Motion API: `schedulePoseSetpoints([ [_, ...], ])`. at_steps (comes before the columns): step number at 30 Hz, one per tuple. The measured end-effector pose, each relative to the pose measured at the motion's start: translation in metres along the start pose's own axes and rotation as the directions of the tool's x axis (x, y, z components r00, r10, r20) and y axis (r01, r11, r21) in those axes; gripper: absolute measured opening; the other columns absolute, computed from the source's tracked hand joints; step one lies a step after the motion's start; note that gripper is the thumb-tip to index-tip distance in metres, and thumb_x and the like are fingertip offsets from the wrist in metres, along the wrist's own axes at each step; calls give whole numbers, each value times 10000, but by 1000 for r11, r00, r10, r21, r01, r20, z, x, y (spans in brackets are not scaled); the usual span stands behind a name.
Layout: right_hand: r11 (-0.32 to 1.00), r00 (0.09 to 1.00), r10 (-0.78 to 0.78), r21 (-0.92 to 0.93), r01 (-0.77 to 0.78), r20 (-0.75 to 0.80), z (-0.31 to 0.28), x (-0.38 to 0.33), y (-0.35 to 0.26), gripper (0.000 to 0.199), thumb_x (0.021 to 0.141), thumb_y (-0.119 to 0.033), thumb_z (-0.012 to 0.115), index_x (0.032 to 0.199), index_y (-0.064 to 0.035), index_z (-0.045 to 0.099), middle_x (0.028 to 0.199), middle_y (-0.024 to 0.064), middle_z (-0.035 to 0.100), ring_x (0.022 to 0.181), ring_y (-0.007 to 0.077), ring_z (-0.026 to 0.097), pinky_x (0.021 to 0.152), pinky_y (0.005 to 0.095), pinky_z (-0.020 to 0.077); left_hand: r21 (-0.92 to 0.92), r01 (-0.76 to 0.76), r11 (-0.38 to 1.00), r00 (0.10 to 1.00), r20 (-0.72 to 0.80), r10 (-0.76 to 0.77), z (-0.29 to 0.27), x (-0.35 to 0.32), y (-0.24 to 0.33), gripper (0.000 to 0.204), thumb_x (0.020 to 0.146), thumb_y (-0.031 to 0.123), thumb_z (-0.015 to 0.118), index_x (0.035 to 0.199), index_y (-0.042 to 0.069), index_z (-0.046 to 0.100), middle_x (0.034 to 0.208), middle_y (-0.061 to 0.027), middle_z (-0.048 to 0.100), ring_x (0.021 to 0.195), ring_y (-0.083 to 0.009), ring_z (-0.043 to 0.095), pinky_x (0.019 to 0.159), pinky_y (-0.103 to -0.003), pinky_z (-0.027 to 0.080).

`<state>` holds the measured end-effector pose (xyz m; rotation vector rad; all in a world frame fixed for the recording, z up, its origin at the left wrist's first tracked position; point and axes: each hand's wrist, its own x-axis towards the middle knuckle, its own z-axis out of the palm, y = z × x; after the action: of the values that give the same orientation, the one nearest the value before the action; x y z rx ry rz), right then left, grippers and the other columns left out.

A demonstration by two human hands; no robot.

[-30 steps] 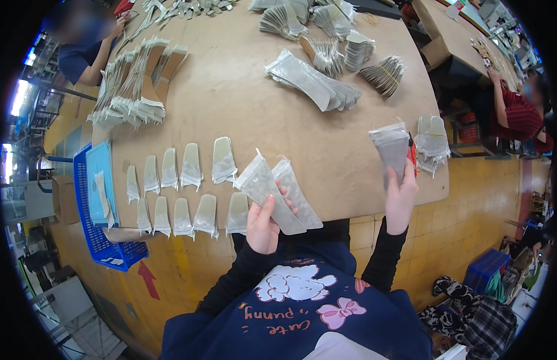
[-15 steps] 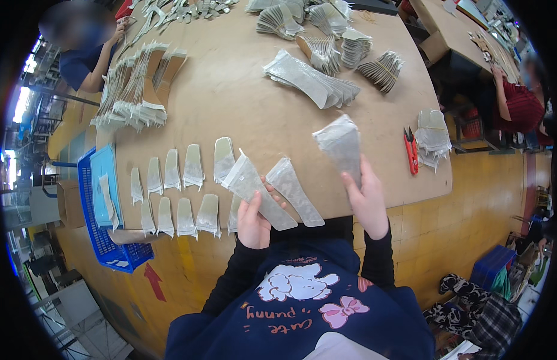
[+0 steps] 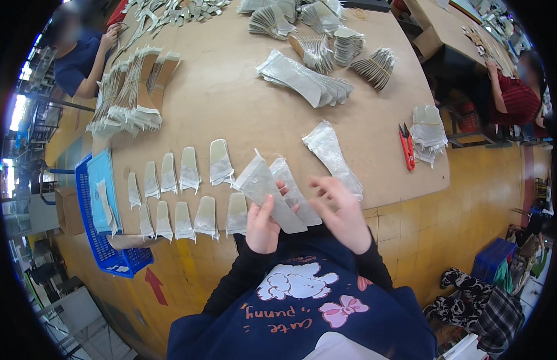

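Grey piece now laid centre-right on table; right hand freed, fingers spread; left hand grasps pale panel.

Table before me. Left: two rows of pieces, basket past them at the table's edge. Panel in my left hand, at the rows' right end. Far right: snips, just left of a bundle. Behind: stacks.

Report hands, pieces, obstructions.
Left hand holding tapered greyish fabric-like piece. Right hand open, seemingly empty. Similar piece flat beyond it. Red-handled metal snips off right, not blocking.
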<state>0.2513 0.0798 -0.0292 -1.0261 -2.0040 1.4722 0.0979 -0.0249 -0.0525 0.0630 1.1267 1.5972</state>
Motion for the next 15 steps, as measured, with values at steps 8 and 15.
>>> schedulePoseSetpoints([
  [8, 993, 988, 85, 89, -74, -131, 13, -4, 4, 206, 932, -81, 638, 1076, 65, 622, 917, 182, 672, 818, 219, 658, 729, 313, 506, 101, 47, 994, 983, 175, -65, 7, -6, -10, 388, 1042, 193, 445, 1403, 51, 424, 1439, -97, 444, 1323, -217, 432, 1066, -407, 394],
  [15, 952, 912, 173, 300, -57, -373, -33, 4, 23, 221, 968, -94, 612, 1118, 69, 620, 875, 50, 639, 814, 95, 552, 769, 246, 461, 278, -57, 959, 998, 47, 46, -10, 1, -13, 433, 986, 92, 464, 1416, 43, 451, 1502, -120, 360, 1428, -229, 293, 1180, -375, 189],
])
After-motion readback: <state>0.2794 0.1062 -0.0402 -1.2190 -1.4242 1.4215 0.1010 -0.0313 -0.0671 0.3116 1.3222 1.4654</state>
